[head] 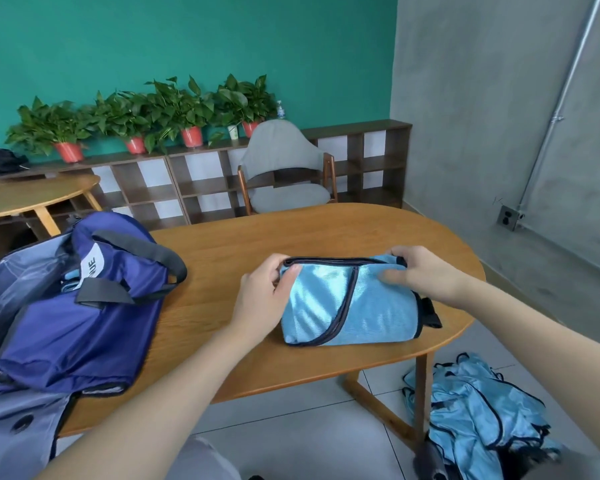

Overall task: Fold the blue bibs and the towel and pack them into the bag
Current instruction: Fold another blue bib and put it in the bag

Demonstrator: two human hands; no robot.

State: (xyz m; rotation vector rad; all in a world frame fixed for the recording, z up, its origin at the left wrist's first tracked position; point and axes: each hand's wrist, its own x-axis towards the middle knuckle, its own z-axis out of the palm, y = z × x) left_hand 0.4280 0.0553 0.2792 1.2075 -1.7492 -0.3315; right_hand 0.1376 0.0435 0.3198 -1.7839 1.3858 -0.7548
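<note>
Folded blue bib (347,303) lying lengthwise left-right on table (222,251), both hands' fingers (284,271) pinching its far corners

- only readable thing I can spot is a white label (91,264) on the navy bag (66,317), sitting up by the dark handle strap
- it shows dark letters ending in "UE", running sideways, and the start is tucked out of sight
- bottle on the far shelf is too small to read

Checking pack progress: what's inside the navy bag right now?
Through the open top of the navy bag, one light-blue piece of fabric shows beside the white label. The bag's walls and handles hide the rest of the interior, so no count is possible.
</note>
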